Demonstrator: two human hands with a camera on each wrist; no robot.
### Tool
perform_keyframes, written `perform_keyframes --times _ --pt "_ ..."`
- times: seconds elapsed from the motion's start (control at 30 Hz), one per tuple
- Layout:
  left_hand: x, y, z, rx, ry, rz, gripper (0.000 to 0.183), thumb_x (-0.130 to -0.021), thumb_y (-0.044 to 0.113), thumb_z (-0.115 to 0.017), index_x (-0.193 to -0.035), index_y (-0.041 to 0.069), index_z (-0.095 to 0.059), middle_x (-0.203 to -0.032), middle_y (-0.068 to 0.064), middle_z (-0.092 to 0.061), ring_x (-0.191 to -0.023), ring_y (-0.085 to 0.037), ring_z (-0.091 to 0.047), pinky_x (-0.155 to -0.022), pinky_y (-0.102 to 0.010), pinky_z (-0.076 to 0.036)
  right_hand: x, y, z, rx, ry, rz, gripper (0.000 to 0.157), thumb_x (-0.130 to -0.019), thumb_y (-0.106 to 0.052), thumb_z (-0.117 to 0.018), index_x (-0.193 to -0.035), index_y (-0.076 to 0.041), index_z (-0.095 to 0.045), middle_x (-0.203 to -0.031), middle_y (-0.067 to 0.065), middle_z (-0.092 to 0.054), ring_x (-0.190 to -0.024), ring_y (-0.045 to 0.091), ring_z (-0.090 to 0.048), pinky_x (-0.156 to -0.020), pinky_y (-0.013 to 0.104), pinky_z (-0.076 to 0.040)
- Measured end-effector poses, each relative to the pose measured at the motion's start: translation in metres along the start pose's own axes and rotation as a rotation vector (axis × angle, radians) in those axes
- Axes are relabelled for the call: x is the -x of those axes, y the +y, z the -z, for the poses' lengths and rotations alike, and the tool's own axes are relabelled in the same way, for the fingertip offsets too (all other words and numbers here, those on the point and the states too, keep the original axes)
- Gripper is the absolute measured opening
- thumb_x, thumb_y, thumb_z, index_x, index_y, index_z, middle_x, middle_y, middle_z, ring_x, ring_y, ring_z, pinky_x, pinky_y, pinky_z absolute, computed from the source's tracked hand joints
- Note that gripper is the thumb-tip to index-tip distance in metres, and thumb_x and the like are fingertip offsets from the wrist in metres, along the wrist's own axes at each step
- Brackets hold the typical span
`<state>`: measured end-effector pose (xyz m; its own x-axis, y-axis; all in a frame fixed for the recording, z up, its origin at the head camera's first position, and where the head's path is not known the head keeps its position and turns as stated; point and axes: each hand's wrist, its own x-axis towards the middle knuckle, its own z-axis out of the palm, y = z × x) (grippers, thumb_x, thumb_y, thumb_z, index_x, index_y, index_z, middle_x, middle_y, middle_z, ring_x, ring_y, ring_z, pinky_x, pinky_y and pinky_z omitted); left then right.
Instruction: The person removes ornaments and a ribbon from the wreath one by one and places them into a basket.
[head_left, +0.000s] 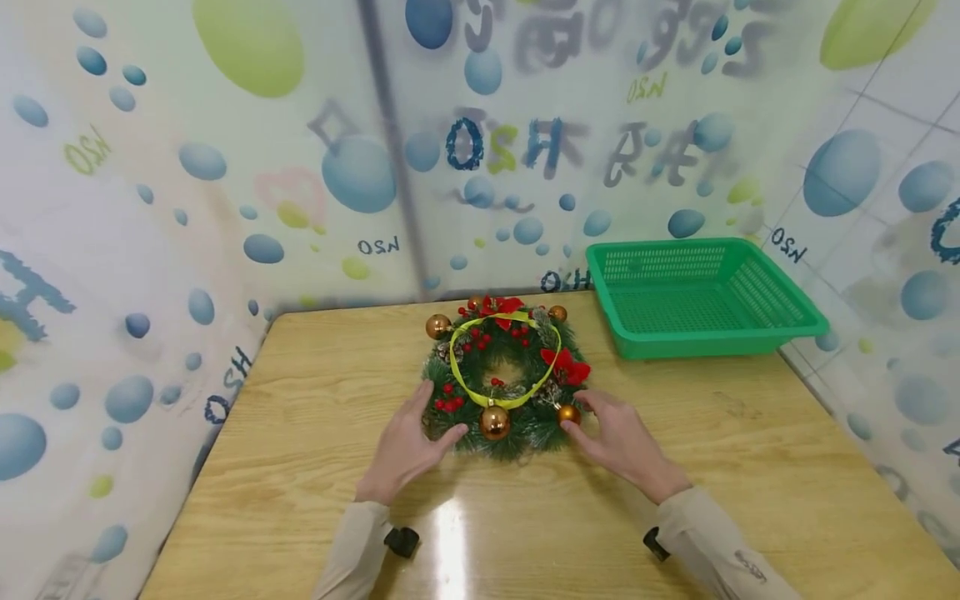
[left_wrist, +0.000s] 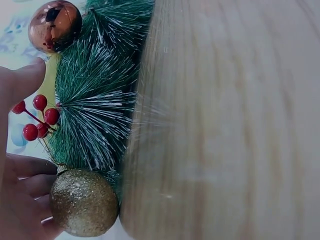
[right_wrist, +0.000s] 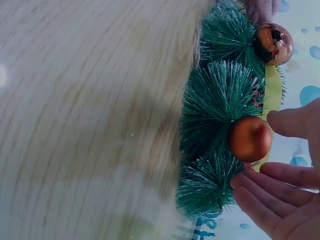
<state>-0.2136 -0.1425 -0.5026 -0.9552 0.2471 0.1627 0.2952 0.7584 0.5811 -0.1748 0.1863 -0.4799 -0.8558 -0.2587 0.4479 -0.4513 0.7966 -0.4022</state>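
so there's a round green artificial-pine wreath [head_left: 504, 443] on the pale wooden desk [head_left: 300, 417], flat yellow ribbon loop [head_left: 510, 403] on top. left hand [head_left: 408, 447] is at its left edge, fingers spread wide. right hand [head_left: 624, 439] has wide fingers too, thumb right by a matte orange ball [head_left: 568, 414].

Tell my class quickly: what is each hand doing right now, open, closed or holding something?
Left hand: open, at the edge of the wreath.
Right hand: open beside the orange ball, not gripping it.
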Motion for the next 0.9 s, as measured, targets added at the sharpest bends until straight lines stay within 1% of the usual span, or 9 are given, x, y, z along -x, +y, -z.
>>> perform_keyframes --times 0.13,0.23,0.33,0.47,0.57,0.67,0.8,0.9 --pt "0.001 -0.001 0.000 -0.011 0.003 -0.012 0.099 -0.089 0.063 -0.066 -0.157 -0.001 -0.031 -0.163 -0.021 -0.032 -0.147 -0.045 -0.036 -0.121 -0.061 -0.034 0.000 0.001 -0.005 -0.008 -0.008 0.004 0.045 -0.080 -0.014 -0.086 -0.114 0.008 -0.066 -0.104 0.021 -0.074 -0.086 0.028 -0.073 -0.074 0.039 -0.065" --pt "0.001 -0.001 0.000 -0.017 -0.009 -0.021 0.099 -0.089 0.062 -0.066 -0.157 -0.001 -0.031 -0.163 -0.021 -0.031 -0.147 -0.044 -0.036 -0.120 -0.060 -0.035 0.000 0.001 -0.008 -0.026 -0.007 0.018 0.041 -0.078 -0.008 -0.086 -0.111 0.008 -0.066 -0.099 0.018 -0.073 -0.082 0.024 -0.072 -0.069 0.034 -0.064" --pt "0.000 -0.002 0.000 -0.011 -0.024 -0.022 0.099 -0.090 0.062 -0.066 -0.158 -0.001 -0.029 -0.164 -0.021 -0.030 -0.148 -0.044 -0.035 -0.121 -0.059 -0.034 -0.002 -0.001 -0.008 -0.043 0.001 0.015 0.038 -0.079 -0.007 -0.085 -0.109 0.006 -0.067 -0.097 0.016 -0.073 -0.080 0.022 -0.072 -0.067 0.032 -0.064" --pt "0.000 -0.003 0.003 0.016 -0.039 0.004 0.096 -0.092 0.063 -0.062 -0.159 0.002 -0.028 -0.165 -0.019 -0.029 -0.149 -0.043 -0.034 -0.122 -0.058 -0.032 -0.008 -0.005 -0.008 -0.042 0.005 0.005 0.034 -0.082 -0.010 -0.083 -0.109 0.005 -0.067 -0.096 0.014 -0.073 -0.079 0.020 -0.071 -0.065 0.030 -0.063" --pt "0.001 -0.003 0.005 0.048 -0.043 0.016 0.090 -0.097 0.062 -0.055 -0.159 0.004 -0.028 -0.165 -0.017 -0.028 -0.150 -0.041 -0.032 -0.124 -0.056 -0.030 -0.011 -0.007 -0.007 -0.028 0.007 -0.003 0.035 -0.084 -0.012 -0.082 -0.110 0.005 -0.067 -0.097 0.014 -0.073 -0.079 0.019 -0.070 -0.064 0.029 -0.062" --pt "0.000 -0.002 0.005 0.084 -0.034 0.000 0.080 -0.104 0.058 -0.044 -0.158 0.002 -0.029 -0.165 -0.017 -0.028 -0.151 -0.039 -0.031 -0.126 -0.053 -0.027 -0.015 -0.007 -0.006 -0.015 0.025 0.002 0.036 -0.083 -0.012 -0.082 -0.111 0.007 -0.067 -0.098 0.015 -0.073 -0.078 0.020 -0.070 -0.063 0.029 -0.061" --pt "-0.002 -0.002 0.004 0.135 -0.002 -0.031 0.063 -0.111 0.042 -0.031 -0.156 -0.002 -0.032 -0.163 -0.019 -0.031 -0.151 -0.037 -0.032 -0.127 -0.051 -0.026 -0.021 -0.006 -0.004 -0.013 0.063 0.032 0.035 -0.082 -0.010 -0.082 -0.109 0.008 -0.067 -0.095 0.015 -0.073 -0.076 0.021 -0.070 -0.062 0.030 -0.062" --pt "-0.002 -0.003 0.003 0.153 0.012 -0.051 0.055 -0.113 0.031 -0.025 -0.154 -0.006 -0.033 -0.162 -0.022 -0.032 -0.150 -0.039 -0.033 -0.126 -0.053 -0.028 -0.025 -0.006 -0.001 -0.022 0.074 0.048 0.033 -0.083 -0.009 -0.082 -0.107 0.007 -0.067 -0.092 0.015 -0.072 -0.075 0.021 -0.070 -0.062 0.031 -0.062"
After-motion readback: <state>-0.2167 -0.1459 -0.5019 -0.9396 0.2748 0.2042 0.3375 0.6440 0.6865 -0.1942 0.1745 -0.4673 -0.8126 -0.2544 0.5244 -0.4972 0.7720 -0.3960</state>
